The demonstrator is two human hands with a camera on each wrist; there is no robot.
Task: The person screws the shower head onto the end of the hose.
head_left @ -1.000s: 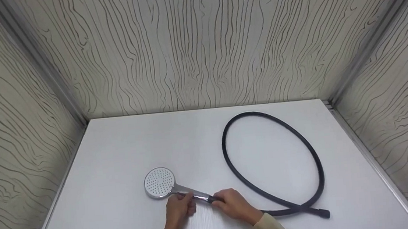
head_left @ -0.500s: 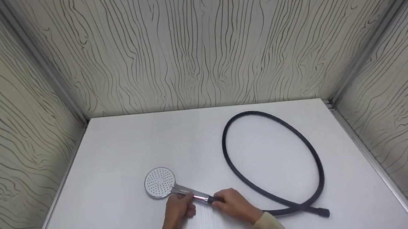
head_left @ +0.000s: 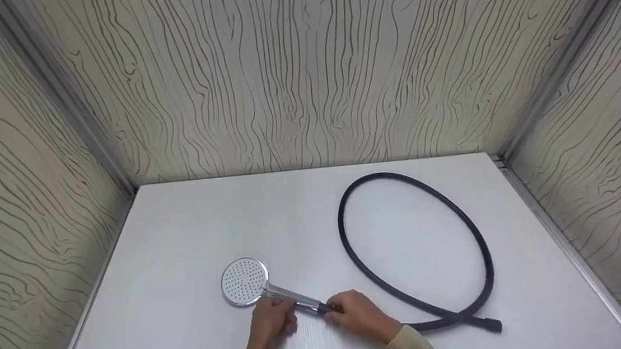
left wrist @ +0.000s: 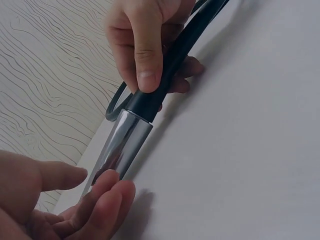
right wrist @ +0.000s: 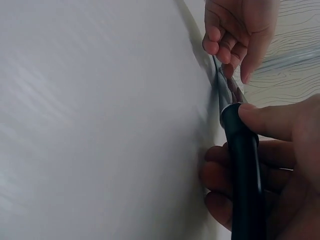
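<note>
Shower head (head_left: 245,281) lies face up on the white table (head_left: 181,236), low and left of centre in the head view, its chrome handle (head_left: 293,299) running down and to the right. The left hand (head_left: 271,318) wraps the handle's middle from below, fingers curled about it. The right hand (head_left: 356,314) closes round the black end fitting (head_left: 330,307) of the hose (head_left: 406,245), which sits right at the handle's tip. From there the hose sweeps out in one big loop over the right half of the table, and its other end (head_left: 492,325) lies free near the front edge. Wood-grain panels (head_left: 301,68) wall the table on three sides.

In the left wrist view, the chrome handle (left wrist: 120,145) and the black fitting (left wrist: 142,105) meet end to end with no gap showing between them. The right hand's thumb (left wrist: 145,55) and fingers pinch the fitting, while the left hand's fingers (left wrist: 107,200) cradle the handle from underneath.

Seen from the right wrist, the fitting (right wrist: 242,145) butts against the handle, with the right thumb (right wrist: 270,120) pressing on its top edge and the left hand (right wrist: 237,30) gripping just beyond the joint.

As I judge it, the hose end is already seated on the handle; whether the thread is fully tightened cannot be told. Likely the turning of the fitting is what remains.
</note>
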